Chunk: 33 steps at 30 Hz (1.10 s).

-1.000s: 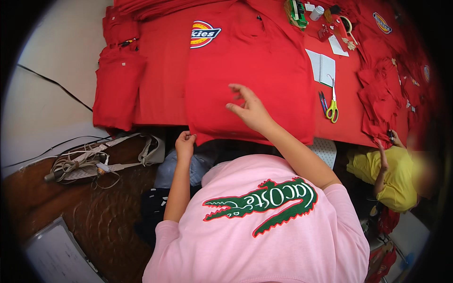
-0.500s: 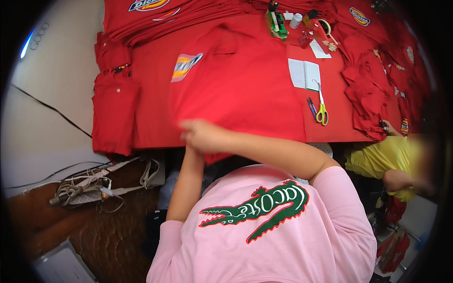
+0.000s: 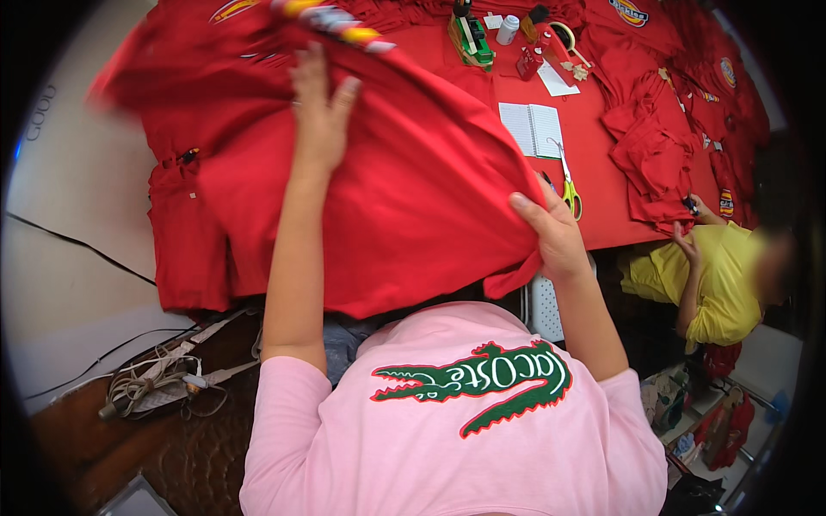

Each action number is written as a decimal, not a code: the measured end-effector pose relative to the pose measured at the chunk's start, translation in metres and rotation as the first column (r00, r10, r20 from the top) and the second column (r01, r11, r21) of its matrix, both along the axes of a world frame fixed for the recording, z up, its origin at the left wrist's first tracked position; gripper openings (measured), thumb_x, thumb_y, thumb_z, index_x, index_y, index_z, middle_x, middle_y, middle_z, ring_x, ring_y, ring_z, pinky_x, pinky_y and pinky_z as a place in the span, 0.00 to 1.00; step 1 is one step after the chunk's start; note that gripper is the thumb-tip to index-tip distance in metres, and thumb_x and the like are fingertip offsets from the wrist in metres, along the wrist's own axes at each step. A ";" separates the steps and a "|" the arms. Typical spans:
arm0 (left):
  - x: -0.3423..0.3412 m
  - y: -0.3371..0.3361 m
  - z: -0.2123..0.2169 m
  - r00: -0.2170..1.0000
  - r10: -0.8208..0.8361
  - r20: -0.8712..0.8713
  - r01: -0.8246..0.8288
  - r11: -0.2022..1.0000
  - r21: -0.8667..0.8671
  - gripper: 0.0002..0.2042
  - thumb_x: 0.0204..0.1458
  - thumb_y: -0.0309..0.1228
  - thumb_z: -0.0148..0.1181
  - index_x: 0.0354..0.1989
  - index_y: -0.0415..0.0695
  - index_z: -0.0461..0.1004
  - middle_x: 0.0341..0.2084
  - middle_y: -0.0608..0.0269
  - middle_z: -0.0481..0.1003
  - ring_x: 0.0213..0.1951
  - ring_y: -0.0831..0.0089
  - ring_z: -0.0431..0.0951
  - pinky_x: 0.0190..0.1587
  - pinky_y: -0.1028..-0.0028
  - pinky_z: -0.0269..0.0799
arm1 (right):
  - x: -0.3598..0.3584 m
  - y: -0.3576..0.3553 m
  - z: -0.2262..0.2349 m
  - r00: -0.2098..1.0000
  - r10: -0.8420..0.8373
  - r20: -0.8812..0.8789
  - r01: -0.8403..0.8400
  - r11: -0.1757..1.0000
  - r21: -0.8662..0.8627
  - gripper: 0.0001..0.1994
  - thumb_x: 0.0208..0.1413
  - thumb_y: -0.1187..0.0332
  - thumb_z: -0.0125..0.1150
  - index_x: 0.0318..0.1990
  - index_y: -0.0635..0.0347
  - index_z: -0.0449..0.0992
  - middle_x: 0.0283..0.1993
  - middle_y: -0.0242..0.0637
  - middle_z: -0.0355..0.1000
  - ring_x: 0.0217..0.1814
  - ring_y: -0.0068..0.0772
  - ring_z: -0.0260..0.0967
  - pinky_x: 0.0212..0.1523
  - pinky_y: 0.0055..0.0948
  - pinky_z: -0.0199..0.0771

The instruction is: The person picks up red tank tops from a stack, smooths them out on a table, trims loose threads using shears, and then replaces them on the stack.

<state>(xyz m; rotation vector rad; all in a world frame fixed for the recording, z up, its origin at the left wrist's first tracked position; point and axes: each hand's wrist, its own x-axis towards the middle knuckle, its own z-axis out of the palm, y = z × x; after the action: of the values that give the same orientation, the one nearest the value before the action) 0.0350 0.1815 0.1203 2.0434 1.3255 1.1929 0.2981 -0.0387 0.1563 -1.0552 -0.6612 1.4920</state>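
Observation:
A large red garment (image 3: 404, 198) is lifted off the red-covered table (image 3: 594, 129) and spread in front of me. My left hand (image 3: 320, 112) presses flat against its upper part, fingers spread, near the far left. Lower down, my right hand (image 3: 555, 236) grips the garment's right edge, just in front of my pink shirt. More red garments (image 3: 185, 249) lie under the raised one along the table's left side.
A small white notebook (image 3: 532, 129), yellow-handled scissors (image 3: 570, 193), a tape dispenser (image 3: 469, 39) and small bottles lie on the table. Red garments (image 3: 662, 146) are piled at right, where a person in yellow (image 3: 718, 275) handles them. Cables and straps (image 3: 159, 383) lie at lower left.
The garment lay flat on the table; both hands took its near edge and have raised it. My left hand has gone up and away, my right hand out to the right edge.

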 end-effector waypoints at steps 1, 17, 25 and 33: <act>0.005 0.003 -0.024 0.993 -0.028 -0.118 0.027 1.000 -0.014 0.37 0.69 0.50 0.52 0.81 0.51 0.47 0.80 0.52 0.48 0.80 0.54 0.45 0.78 0.52 0.44 | 0.012 -0.005 -0.021 0.998 -0.068 -0.002 0.068 0.997 -0.039 0.26 0.69 0.71 0.59 0.72 0.67 0.64 0.66 0.40 0.73 0.65 0.28 0.72 0.68 0.31 0.70; -0.061 -0.096 -0.189 0.792 0.101 -0.602 -0.158 0.987 -0.042 0.29 0.66 0.39 0.55 0.74 0.46 0.63 0.79 0.53 0.52 0.80 0.51 0.46 0.78 0.45 0.36 | 0.012 0.033 -0.160 0.070 -0.248 0.966 -0.063 0.965 0.253 0.28 0.61 0.74 0.59 0.70 0.60 0.65 0.68 0.52 0.68 0.69 0.55 0.66 0.70 0.47 0.65; 0.004 -0.083 -0.185 0.682 -0.177 -0.709 0.185 0.980 -0.066 0.34 0.67 0.49 0.49 0.79 0.49 0.54 0.79 0.56 0.50 0.80 0.53 0.46 0.78 0.45 0.38 | -0.097 0.107 -0.208 0.065 -0.151 0.986 -0.521 0.838 0.163 0.34 0.67 0.54 0.56 0.76 0.57 0.59 0.80 0.51 0.52 0.83 0.51 0.48 0.81 0.50 0.47; -0.061 -0.057 -0.192 0.714 0.080 -0.695 -0.148 0.988 -0.038 0.34 0.69 0.55 0.46 0.78 0.52 0.57 0.79 0.53 0.50 0.78 0.49 0.49 0.77 0.41 0.37 | 0.029 0.117 -0.226 -0.378 -0.105 0.920 -0.191 0.981 0.033 0.38 0.69 0.43 0.50 0.80 0.50 0.53 0.84 0.38 0.48 0.85 0.45 0.44 0.81 0.50 0.44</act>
<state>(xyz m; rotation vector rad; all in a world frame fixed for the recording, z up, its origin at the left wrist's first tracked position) -0.0262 0.1246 -0.0712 2.4779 1.8113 0.3538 0.3271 0.0787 -0.0692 -2.1113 -2.0680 -0.0771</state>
